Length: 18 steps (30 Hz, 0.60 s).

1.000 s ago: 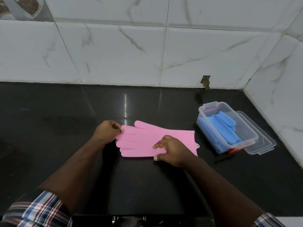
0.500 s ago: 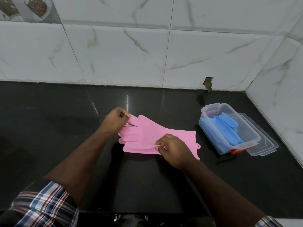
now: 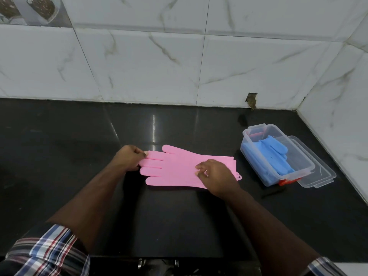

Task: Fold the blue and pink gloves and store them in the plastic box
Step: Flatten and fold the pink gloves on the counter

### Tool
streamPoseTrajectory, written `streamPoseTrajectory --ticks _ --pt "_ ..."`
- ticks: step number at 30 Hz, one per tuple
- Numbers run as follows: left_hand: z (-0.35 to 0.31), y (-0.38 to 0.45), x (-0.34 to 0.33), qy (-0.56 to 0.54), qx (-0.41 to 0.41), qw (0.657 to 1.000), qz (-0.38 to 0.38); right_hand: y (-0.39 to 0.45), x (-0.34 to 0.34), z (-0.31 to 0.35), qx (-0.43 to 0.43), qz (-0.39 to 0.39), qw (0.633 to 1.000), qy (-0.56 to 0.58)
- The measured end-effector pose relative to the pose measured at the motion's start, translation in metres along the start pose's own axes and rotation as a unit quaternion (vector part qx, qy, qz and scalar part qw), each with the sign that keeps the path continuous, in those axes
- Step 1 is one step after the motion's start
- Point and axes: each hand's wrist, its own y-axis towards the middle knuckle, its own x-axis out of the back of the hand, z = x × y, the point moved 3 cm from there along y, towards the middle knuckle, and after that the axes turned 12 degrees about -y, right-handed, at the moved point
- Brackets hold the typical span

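A pink glove (image 3: 175, 168) lies flat on the black counter, fingers pointing left, cuff to the right; a second pink layer shows under it at the cuff edge. My left hand (image 3: 129, 159) pinches the tips of its fingers. My right hand (image 3: 216, 176) rests on the glove near the cuff, pressing it with the fingertips. To the right stands the clear plastic box (image 3: 258, 168) with folded blue gloves (image 3: 275, 154) inside.
The box's clear lid (image 3: 318, 176) lies against the box's right side, with red clasps at the front. White marble tile walls close the back and the right side. A dark counter edge runs near my body.
The glove's fingers were lifted by my left hand half a second ago; now they lie flat again, stretched to the left. My right hand stays near the cuff.
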Motion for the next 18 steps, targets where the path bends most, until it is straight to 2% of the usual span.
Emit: streamPoseTrajectory --ticks 4,8,15,18 --pt "0.004 -0.01 0.001 -0.06 0.03 0.997 0.025 0.013 0.019 -0.037 -0.095 -0.046 0.989 -0.1" --pt "0.004 -0.017 0.001 -0.104 0.03 0.994 0.01 0.02 0.023 -0.058 -0.154 0.024 0.971 -0.181" --pt "0.005 -0.021 -0.003 -0.173 0.033 0.984 0.002 0.025 0.029 -0.066 -0.173 -0.007 0.969 -0.175" --pt "0.003 -0.018 -0.003 -0.183 0.025 0.983 -0.009 0.021 0.033 -0.068 -0.186 -0.055 0.977 -0.084"
